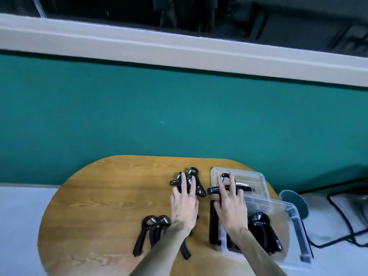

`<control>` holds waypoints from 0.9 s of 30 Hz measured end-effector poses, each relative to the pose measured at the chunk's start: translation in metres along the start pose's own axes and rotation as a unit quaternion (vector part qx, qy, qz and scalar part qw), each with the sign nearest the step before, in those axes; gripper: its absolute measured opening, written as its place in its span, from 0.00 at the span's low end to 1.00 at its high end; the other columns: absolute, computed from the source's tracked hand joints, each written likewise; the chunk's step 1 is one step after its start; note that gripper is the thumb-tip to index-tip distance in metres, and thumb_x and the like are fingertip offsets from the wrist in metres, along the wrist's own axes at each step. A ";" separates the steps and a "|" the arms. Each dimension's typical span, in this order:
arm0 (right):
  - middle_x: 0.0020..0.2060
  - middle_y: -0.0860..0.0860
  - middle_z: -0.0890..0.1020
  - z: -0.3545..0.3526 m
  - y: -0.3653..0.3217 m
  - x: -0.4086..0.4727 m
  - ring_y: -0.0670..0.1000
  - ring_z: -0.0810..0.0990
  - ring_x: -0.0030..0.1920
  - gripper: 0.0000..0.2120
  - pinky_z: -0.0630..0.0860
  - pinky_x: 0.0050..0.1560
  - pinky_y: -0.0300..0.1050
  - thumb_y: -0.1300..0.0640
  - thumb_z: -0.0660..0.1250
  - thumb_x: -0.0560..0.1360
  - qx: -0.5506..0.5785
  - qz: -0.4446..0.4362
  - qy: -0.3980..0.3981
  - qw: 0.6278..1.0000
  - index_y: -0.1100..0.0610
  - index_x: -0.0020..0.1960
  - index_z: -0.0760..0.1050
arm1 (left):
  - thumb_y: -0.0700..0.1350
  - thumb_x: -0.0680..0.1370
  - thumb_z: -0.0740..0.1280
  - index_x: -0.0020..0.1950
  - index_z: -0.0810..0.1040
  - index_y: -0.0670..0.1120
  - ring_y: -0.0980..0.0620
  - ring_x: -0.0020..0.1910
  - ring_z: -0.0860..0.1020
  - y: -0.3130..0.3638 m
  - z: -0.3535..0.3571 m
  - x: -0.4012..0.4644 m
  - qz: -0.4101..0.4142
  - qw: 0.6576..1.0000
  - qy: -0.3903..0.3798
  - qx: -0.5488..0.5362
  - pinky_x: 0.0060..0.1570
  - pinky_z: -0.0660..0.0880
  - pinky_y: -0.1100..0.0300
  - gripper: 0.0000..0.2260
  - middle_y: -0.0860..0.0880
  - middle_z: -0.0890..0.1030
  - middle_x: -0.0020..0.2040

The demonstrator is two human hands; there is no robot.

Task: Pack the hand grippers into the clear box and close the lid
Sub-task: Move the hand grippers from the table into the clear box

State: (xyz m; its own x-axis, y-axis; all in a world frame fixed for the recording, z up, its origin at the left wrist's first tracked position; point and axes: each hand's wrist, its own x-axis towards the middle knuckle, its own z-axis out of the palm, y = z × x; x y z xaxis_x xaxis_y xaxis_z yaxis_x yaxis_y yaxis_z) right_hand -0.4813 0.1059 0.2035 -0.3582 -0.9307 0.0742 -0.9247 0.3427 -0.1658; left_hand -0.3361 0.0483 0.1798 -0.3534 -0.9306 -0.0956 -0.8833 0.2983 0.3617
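Left hand (184, 204): fingers curled over a cluster of grippers (191, 182)
Right hand (231, 208): fingers spread, gripping one gripper (223, 186) above the lid (256, 178)
Clear box (288, 214): open, grippers inside

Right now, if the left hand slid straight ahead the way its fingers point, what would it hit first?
The left hand already rests on a cluster of black hand grippers; beyond them looks like bare wooden table.
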 end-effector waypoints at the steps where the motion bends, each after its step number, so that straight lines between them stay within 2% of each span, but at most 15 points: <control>1: 0.80 0.59 0.56 -0.003 0.016 -0.003 0.62 0.72 0.46 0.42 0.79 0.38 0.55 0.59 0.75 0.67 0.004 0.006 0.001 1.000 0.52 0.78 0.63 | 0.45 0.84 0.57 0.83 0.43 0.52 0.44 0.58 0.67 0.016 0.008 -0.001 0.008 1.000 -0.002 0.003 0.59 0.72 0.50 0.32 0.44 0.37 0.83; 9: 0.80 0.60 0.55 -0.005 0.153 -0.039 0.61 0.72 0.44 0.41 0.77 0.38 0.54 0.59 0.73 0.67 0.012 0.065 -0.030 0.997 0.52 0.78 0.63 | 0.46 0.84 0.58 0.83 0.42 0.51 0.44 0.58 0.67 0.142 0.080 -0.015 0.053 0.997 -0.051 0.029 0.60 0.72 0.51 0.33 0.42 0.37 0.82; 12: 0.80 0.59 0.56 0.002 0.194 -0.047 0.60 0.71 0.43 0.41 0.76 0.37 0.53 0.59 0.72 0.66 0.017 0.084 -0.052 0.995 0.51 0.78 0.63 | 0.47 0.83 0.59 0.83 0.44 0.50 0.42 0.59 0.66 0.173 0.110 -0.019 0.049 0.996 -0.060 0.044 0.62 0.72 0.49 0.33 0.41 0.41 0.83; 14: 0.79 0.59 0.58 0.011 0.214 -0.050 0.60 0.71 0.42 0.42 0.76 0.36 0.53 0.60 0.72 0.65 0.024 0.090 -0.068 0.993 0.50 0.78 0.63 | 0.47 0.83 0.60 0.83 0.47 0.50 0.41 0.59 0.67 0.186 0.125 -0.020 0.050 0.995 -0.058 0.058 0.62 0.71 0.48 0.32 0.41 0.46 0.83; 17: 0.81 0.56 0.54 0.028 0.241 -0.052 0.59 0.71 0.46 0.43 0.78 0.38 0.54 0.59 0.71 0.67 0.038 0.098 -0.099 0.989 0.46 0.79 0.59 | 0.45 0.84 0.57 0.83 0.43 0.51 0.43 0.59 0.67 0.199 0.148 -0.018 0.043 0.992 -0.099 0.063 0.57 0.73 0.51 0.32 0.42 0.41 0.83; 24: 0.79 0.56 0.59 0.074 0.275 -0.047 0.60 0.73 0.47 0.41 0.78 0.36 0.54 0.58 0.73 0.69 0.057 0.093 -0.147 0.983 0.50 0.78 0.62 | 0.44 0.84 0.57 0.83 0.45 0.52 0.43 0.62 0.66 0.199 0.196 -0.003 -0.030 0.988 -0.137 0.058 0.62 0.70 0.51 0.31 0.44 0.41 0.83; 27: 0.80 0.56 0.57 0.095 0.281 -0.044 0.61 0.73 0.48 0.39 0.78 0.36 0.55 0.58 0.73 0.70 0.065 0.087 -0.160 0.981 0.51 0.78 0.62 | 0.45 0.84 0.58 0.83 0.45 0.53 0.44 0.62 0.66 0.196 0.216 0.002 -0.052 0.986 -0.145 0.058 0.62 0.71 0.51 0.32 0.44 0.41 0.83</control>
State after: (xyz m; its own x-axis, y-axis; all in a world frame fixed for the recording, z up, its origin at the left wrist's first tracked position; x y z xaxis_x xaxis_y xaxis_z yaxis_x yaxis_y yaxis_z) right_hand -0.7135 0.2310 0.0603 -0.4313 -0.8589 -0.2763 -0.8215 0.5005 -0.2732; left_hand -0.5765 0.1509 0.0507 -0.3178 -0.8623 -0.3942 -0.9426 0.2422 0.2299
